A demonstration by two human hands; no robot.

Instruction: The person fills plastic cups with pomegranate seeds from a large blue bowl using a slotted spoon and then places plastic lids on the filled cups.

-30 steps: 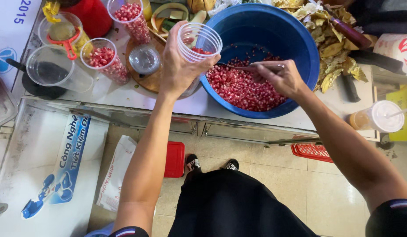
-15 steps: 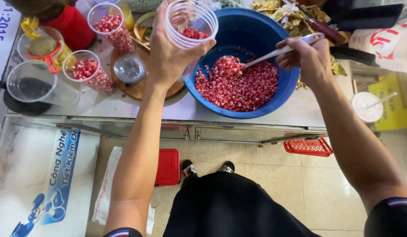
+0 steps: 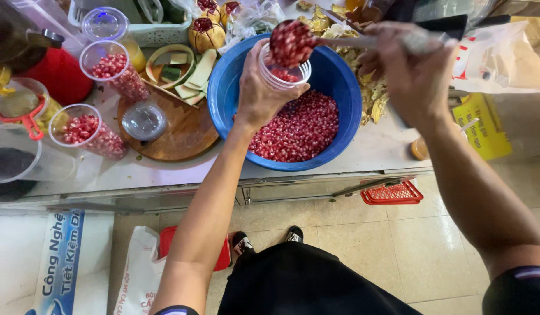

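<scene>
My left hand (image 3: 259,93) grips a clear plastic cup (image 3: 284,73) with a few pomegranate seeds at its bottom, held over a blue bowl (image 3: 226,93). The bowl is half full of red pomegranate seeds (image 3: 299,128). My right hand (image 3: 407,73) holds a spoon (image 3: 293,42) heaped with seeds, its head just above the cup's mouth. Both arms reach out over the counter edge.
Two clear cups filled with seeds (image 3: 109,70) (image 3: 86,134) and a plastic dome lid (image 3: 143,121) stand left, by a round wooden board (image 3: 182,131). Pomegranate peels (image 3: 369,96) lie behind the bowl. A red container (image 3: 54,73) and a yellow box (image 3: 485,125) flank the counter.
My right hand has lifted the loaded spoon out of the bowl up to the cup's mouth. My left hand with the cup has shifted right, over the bowl.
</scene>
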